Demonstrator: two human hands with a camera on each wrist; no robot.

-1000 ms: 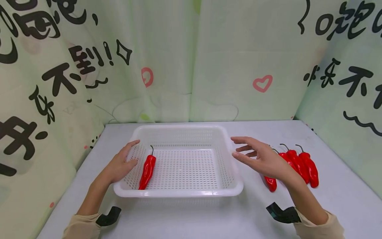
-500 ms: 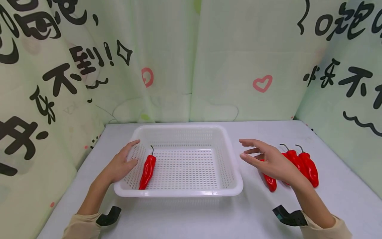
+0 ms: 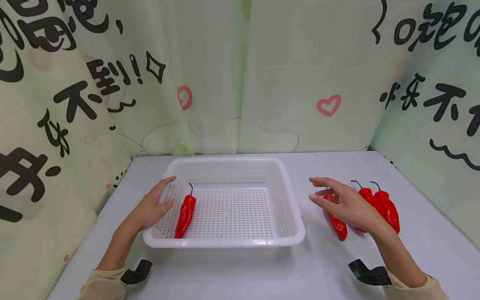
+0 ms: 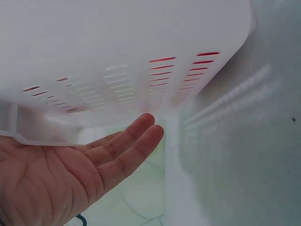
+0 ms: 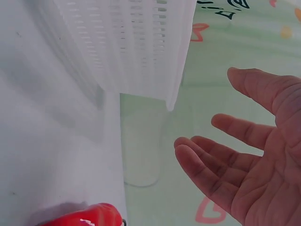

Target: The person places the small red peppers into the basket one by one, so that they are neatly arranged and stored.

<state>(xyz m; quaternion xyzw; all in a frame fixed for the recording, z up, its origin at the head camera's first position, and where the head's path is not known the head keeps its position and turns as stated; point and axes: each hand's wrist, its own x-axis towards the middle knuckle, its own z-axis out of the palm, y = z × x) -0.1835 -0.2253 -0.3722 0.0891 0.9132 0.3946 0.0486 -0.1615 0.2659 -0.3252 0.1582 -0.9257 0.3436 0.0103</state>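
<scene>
My left hand (image 3: 153,207) lies at the left rim of a white perforated plastic basket (image 3: 225,242). In the left wrist view its straight fingers (image 4: 134,150) extend along the basket's outer side, while the rim hides the thumb. One red chili pepper (image 3: 185,216) with a dark stem lies inside the basket on the left. To the right, my right hand (image 3: 350,206) hovers with relaxed, parted fingers and holds nothing. It partly covers a red pepper (image 3: 339,228) on the table, also visible low in the right wrist view.
Further right on the white table (image 3: 262,275), more red peppers (image 3: 390,210) lie side by side, their stems pointing away. A pale green printed curtain (image 3: 277,83) encloses the table at the back and both sides.
My right hand has moved rightward and slightly nearer, away from the basket's right rim to over the leftmost pepper outside. The left hand, basket and peppers stay where they were.
</scene>
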